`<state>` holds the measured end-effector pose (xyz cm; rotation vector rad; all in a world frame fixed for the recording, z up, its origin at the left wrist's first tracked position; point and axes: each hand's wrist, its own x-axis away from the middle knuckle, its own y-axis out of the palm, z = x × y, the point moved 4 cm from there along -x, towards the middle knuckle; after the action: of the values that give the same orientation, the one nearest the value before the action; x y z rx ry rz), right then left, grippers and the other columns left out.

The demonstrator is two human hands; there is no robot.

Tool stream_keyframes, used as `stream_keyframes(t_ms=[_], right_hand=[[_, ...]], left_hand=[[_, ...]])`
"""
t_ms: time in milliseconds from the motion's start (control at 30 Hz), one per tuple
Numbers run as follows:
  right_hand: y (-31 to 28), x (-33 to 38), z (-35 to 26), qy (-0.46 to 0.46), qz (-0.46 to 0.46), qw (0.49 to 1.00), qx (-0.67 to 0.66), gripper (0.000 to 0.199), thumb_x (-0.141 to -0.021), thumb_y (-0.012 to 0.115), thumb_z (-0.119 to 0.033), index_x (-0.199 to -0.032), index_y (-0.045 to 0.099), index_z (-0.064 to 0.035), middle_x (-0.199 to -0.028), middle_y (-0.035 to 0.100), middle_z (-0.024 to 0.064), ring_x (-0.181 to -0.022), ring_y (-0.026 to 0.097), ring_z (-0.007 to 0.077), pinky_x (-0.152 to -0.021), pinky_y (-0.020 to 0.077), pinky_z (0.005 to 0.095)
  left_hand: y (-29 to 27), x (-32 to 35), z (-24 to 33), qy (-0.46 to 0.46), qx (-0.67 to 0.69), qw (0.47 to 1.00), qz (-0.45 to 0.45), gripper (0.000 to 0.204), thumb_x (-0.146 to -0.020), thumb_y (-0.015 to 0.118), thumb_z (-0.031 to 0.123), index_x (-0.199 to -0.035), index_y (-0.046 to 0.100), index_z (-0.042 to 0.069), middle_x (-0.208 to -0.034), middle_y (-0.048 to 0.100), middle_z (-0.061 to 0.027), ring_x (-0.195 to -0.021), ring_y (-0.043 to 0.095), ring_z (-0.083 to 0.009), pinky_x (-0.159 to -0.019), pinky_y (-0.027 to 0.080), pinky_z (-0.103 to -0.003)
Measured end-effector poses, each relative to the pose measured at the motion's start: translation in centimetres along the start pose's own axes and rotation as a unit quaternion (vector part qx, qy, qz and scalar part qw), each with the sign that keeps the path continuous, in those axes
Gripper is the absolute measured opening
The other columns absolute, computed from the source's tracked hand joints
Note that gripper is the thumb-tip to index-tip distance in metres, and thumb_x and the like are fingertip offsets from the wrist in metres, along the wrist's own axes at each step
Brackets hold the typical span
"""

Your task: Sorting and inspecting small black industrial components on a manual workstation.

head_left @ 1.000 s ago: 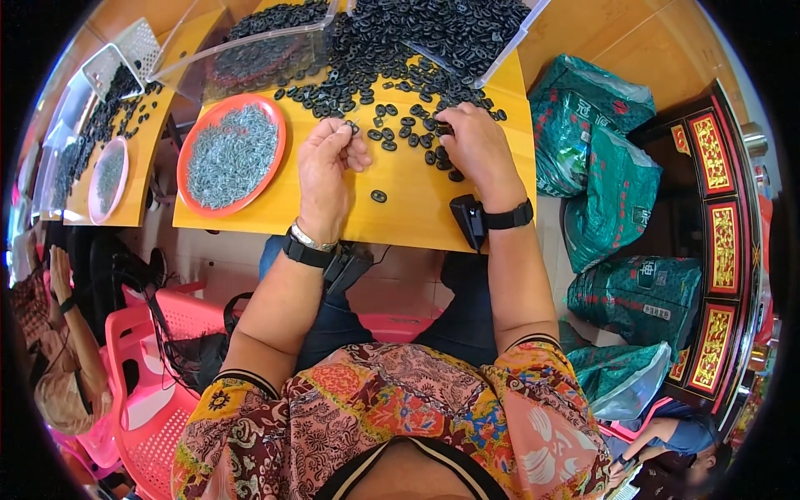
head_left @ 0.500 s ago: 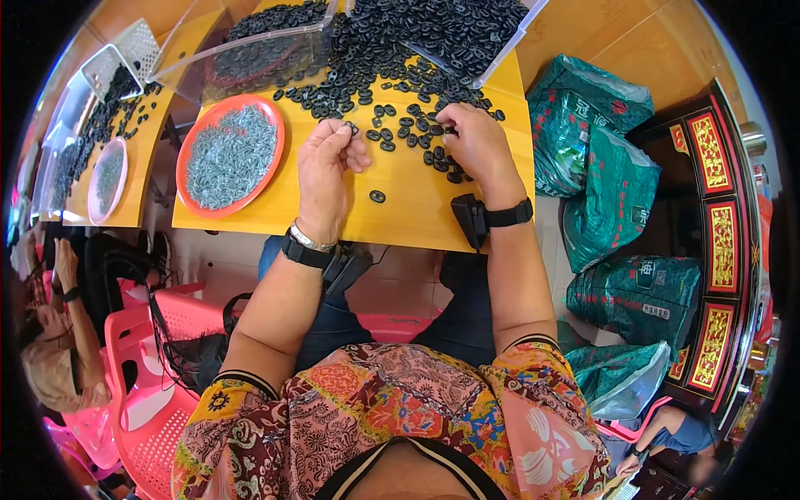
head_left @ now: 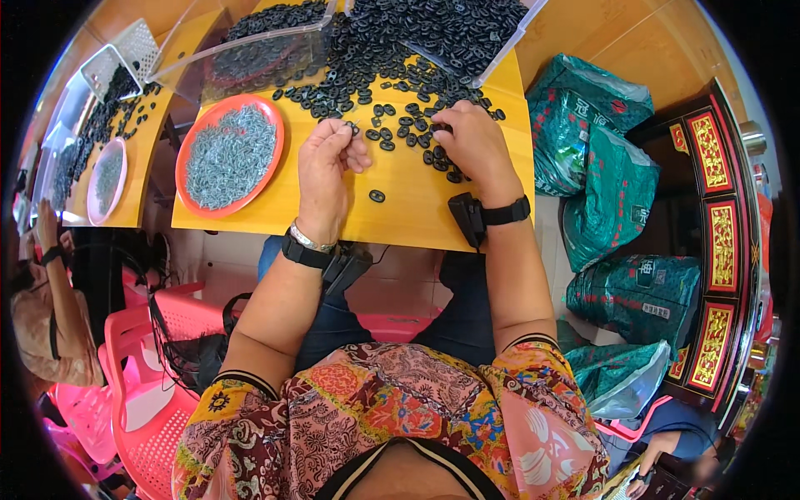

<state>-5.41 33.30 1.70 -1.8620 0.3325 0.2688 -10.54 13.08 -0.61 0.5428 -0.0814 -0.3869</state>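
Note:
Over the yellow table, my left hand pinches a small black two-holed oval piece between thumb and fingertips; a thin bit of metal seems to stick out of it. My right hand is to its right, fingers closed on another black oval piece. Loose pieces of the same kind lie between and under my hands. A single black piece sits nearer the table's front edge. Left of my left hand is an orange-red plate heaped with small silvery metal pins or screws.
Clear plastic bins spill a big heap of black pieces at the back. Green bags stand right of the table. On the left are a second table with a pale dish, a pink chair and another person.
My right hand has shifted slightly left, and a black piece now shows at its fingertips. My left hand stays put. The people at far left and lower right have moved their arms.

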Motion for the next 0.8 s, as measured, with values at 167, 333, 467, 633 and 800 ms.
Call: stream_keyframes(t_ms=[167,333,467,633,800], right_hand=[[0.4,-0.2,0.2,0.017,-0.005,1.000,0.006,0.014,-0.072,0.066,-0.012,-0.085,0.066,-0.0064,-0.083,0.059,0.0107,-0.085,0.057,0.0294,-0.074,0.0461,0.0400],[0.5,-0.7,0.5,0.091,-0.069,0.991,-0.074,0.015,-0.071,0.067,-0.010,-0.086,0.066,-0.0066,-0.082,0.063,0.0116,-0.082,0.059,0.0312,-0.073,0.0475,0.0403],[0.4,-0.7,1.2,0.103,-0.078,0.981,-0.143,0.010,-0.071,0.066,-0.009,-0.081,0.066,-0.0059,-0.074,0.065,0.0118,-0.072,0.062,0.0305,-0.067,0.0480,0.0390],[0.6,-0.6,1.0,0.115,-0.080,0.965,-0.224,0.010,-0.074,0.067,-0.008,-0.082,0.064,-0.0027,-0.067,0.061,0.0019,-0.060,0.055,0.0091,-0.056,0.0437,0.0245],[0.6,-0.5,-3.2,0.089,-0.103,0.901,-0.412,0.010,-0.080,0.065,-0.008,-0.088,0.064,-0.0016,-0.073,0.061,-0.0018,-0.063,0.052,0.0047,-0.056,0.0414,0.0194]], left_hand=[[-0.1,0.0,-0.3,-0.009,0.000,1.000,-0.003,0.016,-0.090,0.047,0.015,-0.084,0.055,0.003,-0.070,0.058,-0.0054,-0.058,0.054,-0.0125,-0.055,0.041,-0.022],[0.1,0.1,-0.3,-0.014,0.016,1.000,-0.009,0.015,-0.091,0.046,0.013,-0.084,0.055,0.002,-0.070,0.059,-0.0056,-0.059,0.054,-0.0122,-0.056,0.040,-0.022],[0.2,0.2,-0.3,-0.025,0.014,0.999,-0.015,0.015,-0.091,0.046,0.012,-0.084,0.055,0.003,-0.070,0.058,-0.0052,-0.060,0.054,-0.0119,-0.057,0.040,-0.022],[1.5,0.6,-0.5,-0.053,-0.086,0.992,-0.080,0.013,-0.090,0.049,0.012,-0.088,0.057,0.002,-0.083,0.060,-0.0051,-0.070,0.056,-0.0104,-0.065,0.042,-0.021],[1.7,0.5,-1.1,-0.034,-0.117,0.987,-0.107,0.013,-0.089,0.050,0.009,-0.091,0.058,-0.001,-0.089,0.059,-0.0059,-0.077,0.054,-0.0099,-0.070,0.041,-0.022]])
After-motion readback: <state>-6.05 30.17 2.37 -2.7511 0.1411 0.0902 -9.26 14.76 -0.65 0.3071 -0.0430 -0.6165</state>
